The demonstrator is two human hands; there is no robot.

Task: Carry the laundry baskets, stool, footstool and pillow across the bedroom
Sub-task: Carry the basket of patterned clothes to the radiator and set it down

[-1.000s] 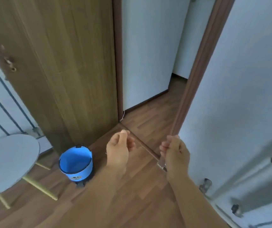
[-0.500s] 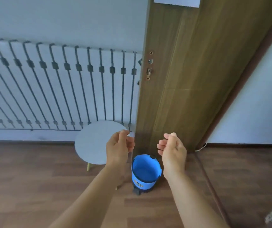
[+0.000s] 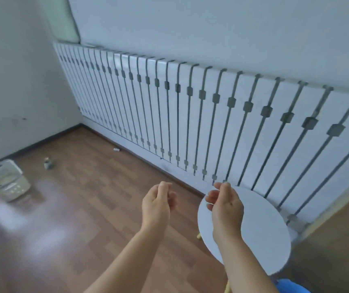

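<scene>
Both hands are held out in front of the body at about the same height, a little apart from each other, and neither one holds anything. The left hand [image 3: 157, 205] has its fingers loosely curled with the thumb resting near the fingertips, above bare wooden floor [image 3: 80, 218]. The right hand [image 3: 225, 205] is loosely curled in the same way and appears over the near edge of the stool [image 3: 262, 233], a round white seat on pale yellow legs that stands close to the wall panel [image 3: 190, 115], which is white with dark vertical bars. Whether the right hand touches the seat cannot be told from this view. A white laundry basket [image 3: 3, 179] with slotted sides stands on the floor well away to the left, near the corner of the room and the dark skirting board. A small grey object [image 3: 48, 163] lies on the floor a little beyond the basket, too blurred to identify. At the bottom right edge a corner of something blue [image 3: 291, 286] shows just beside the stool.
</scene>
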